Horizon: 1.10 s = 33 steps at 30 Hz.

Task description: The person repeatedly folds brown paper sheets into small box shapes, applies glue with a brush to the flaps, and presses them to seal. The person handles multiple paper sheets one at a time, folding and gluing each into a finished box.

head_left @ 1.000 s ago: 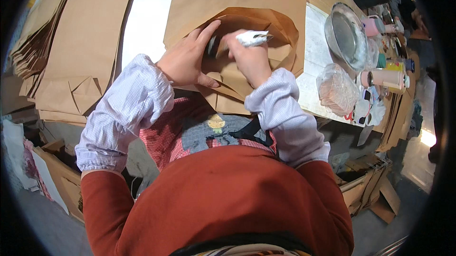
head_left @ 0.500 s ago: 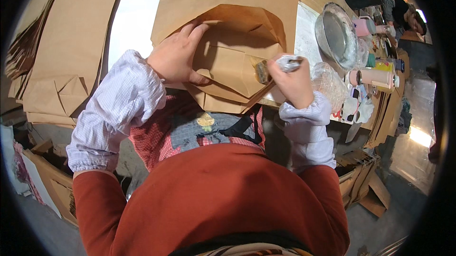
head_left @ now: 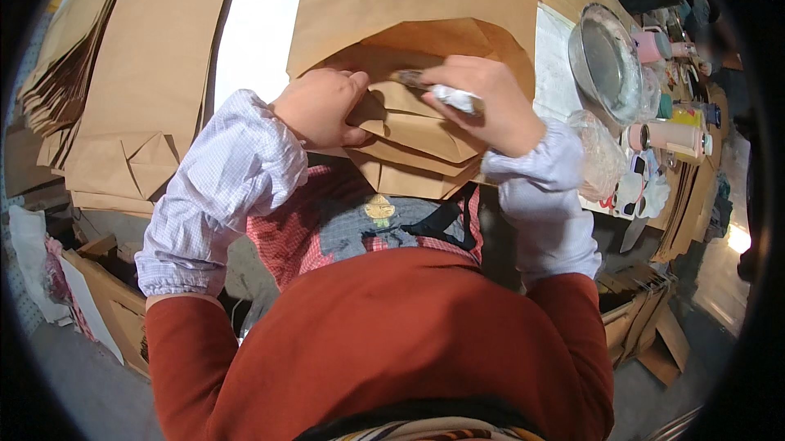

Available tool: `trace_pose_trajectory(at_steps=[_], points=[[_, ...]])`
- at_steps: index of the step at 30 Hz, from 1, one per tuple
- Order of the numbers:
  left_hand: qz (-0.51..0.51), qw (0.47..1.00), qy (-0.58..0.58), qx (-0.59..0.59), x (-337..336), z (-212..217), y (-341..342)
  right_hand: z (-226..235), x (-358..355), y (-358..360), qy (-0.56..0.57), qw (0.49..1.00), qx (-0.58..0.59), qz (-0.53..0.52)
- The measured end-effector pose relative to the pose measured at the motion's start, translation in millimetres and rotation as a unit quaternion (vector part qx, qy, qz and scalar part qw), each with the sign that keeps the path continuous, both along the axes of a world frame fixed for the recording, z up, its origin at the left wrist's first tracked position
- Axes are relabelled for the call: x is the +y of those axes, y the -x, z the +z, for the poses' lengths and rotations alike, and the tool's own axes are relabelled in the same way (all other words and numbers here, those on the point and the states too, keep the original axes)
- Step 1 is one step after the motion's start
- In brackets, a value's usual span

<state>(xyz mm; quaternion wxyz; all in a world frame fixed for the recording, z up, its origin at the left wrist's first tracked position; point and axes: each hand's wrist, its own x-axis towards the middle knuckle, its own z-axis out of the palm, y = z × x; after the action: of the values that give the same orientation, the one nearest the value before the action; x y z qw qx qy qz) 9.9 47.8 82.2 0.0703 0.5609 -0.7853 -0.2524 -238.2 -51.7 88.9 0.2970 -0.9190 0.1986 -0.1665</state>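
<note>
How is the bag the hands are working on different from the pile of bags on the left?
The bag under the hands lies alone, its bottom flaps opened up; the pile is many bags stacked flat, bottoms folded shut. The left hand presses the bag's flap and the right hand holds a brush to it; nobody touches the pile. Both are plain brown paper.

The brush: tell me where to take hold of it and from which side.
Grip the brush by its pale handle, coming from the right, as the right hand does. Its bristle end points left over the brown paper bag's fold, beside the left hand.
</note>
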Motion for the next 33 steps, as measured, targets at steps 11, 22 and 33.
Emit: trace_pose_trajectory(at_steps=[11,22,33], points=[[0.17,0.983,0.068,0.006,-26.2,-36.3,17.8,8.6,52.0,25.5,-0.254,0.901,-0.147,-0.319],[0.245,0.968,0.035,0.03,-57.6,-41.8,6.3,-12.9,57.4,-48.7,-0.244,0.906,-0.152,-0.311],[0.128,0.973,0.121,-0.148,-50.8,-36.2,34.9,-5.3,34.3,55.6,-0.107,0.913,-0.11,-0.378]])
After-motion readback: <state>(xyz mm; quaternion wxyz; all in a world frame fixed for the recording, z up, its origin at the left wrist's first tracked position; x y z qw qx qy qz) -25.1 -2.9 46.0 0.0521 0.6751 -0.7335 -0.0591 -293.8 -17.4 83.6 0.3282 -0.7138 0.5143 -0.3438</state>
